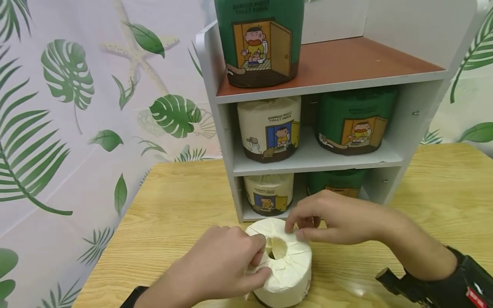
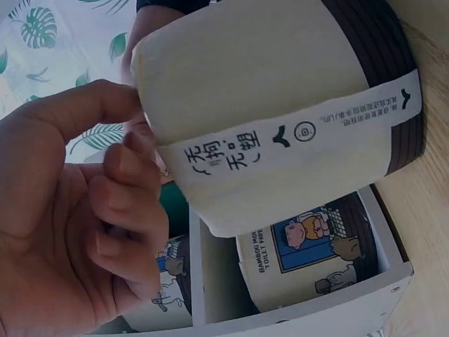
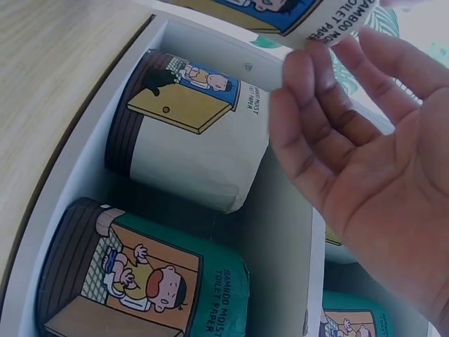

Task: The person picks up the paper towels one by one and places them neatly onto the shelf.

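Note:
A cream-wrapped toilet paper roll stands upright on the table, the pleated wrapper on its top folding in around the centre hole. My left hand is at the near left of that top, index finger at the hole's edge and thumb lower, with a gap between them. In the left wrist view, the left hand's other fingers curl loosely beside the roll. At the far right rim, my right hand touches the wrapper with bent fingertips. The right wrist view shows its relaxed fingers below the roll's printed side.
Right behind the roll rises a white shelf unit on the wooden table. Its lower levels hold cream rolls and green rolls; another green roll stands on the brown top level. A leaf-patterned wall covering hangs behind.

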{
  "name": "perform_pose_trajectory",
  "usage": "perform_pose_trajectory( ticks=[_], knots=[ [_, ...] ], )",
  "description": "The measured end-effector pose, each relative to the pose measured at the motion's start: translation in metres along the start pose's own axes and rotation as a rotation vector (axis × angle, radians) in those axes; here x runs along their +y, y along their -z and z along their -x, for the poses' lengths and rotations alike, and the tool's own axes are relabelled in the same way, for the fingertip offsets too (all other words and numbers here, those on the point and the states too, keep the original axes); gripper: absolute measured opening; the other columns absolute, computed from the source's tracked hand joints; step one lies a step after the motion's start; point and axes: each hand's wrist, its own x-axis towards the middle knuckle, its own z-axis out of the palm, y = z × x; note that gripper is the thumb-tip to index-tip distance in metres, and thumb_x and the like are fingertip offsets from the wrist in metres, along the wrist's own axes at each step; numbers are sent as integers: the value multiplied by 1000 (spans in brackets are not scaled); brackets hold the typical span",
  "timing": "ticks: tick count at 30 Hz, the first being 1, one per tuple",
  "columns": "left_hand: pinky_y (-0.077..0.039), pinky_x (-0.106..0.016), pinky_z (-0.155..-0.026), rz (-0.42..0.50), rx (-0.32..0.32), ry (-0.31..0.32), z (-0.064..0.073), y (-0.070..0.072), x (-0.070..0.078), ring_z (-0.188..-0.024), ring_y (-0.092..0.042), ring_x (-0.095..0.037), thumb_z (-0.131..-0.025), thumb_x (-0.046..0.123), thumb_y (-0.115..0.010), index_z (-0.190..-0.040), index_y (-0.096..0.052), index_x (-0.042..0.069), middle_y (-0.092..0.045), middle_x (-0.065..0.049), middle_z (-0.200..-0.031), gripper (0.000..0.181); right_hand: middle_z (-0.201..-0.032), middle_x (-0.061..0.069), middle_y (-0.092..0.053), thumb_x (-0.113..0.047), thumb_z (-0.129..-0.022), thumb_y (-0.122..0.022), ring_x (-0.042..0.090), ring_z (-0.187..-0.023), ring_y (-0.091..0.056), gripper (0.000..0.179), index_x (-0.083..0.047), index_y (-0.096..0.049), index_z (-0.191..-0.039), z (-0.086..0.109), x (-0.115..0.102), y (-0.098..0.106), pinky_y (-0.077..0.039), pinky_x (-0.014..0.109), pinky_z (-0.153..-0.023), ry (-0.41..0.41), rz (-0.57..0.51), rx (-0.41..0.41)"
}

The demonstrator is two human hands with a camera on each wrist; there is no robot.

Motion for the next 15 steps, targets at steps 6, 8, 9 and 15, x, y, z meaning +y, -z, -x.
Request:
perform_pose_trajectory(
  ticks=[6, 8, 9, 15],
  knots=[
    [-32, -22, -45, 34, 8, 33, -1, -3, -8, -48, -39, -2, -84, 37, -70, -68, -50, 24, -42, 14, -54, 28, -88, -18, -66, -24, -100, -61, -4, -76, -58, 10, -24, -71, -101, 1, 2, 0, -53, 22, -68, 22, -16, -31],
    [-33, -24, -46, 33, 5, 50, -2, -3, -10, -49, -41, -3, -84, 37, -70, -68, -51, 24, -43, 14, -55, 27, -88, -18, -67, -23, -100, -62, -5, -75, -58, 9, -24, -71, -99, 2, 2, 1, -52, 21, -67, 42, -28, -41],
    [-34, -24, -47, 27, 8, 57, -2, -3, -12, -49, -41, -3, -84, 37, -70, -69, -52, 24, -44, 14, -55, 27, -88, -18, -67, -23, -100, -62, -5, -75, -59, 9, -24, -71, -98, 2, 2, 1, -52, 21, -67, 53, -38, -49],
    [-36, -24, -47, -2, 62, 103, -5, 1, -22, -52, -43, -3, -84, 35, -73, -73, -53, 22, -47, 12, -58, 26, -86, -14, -68, -21, -99, -63, -6, -77, -59, 9, -21, -71, -95, 4, 3, 2, -53, 20, -68, 132, -95, -103]
  ],
)
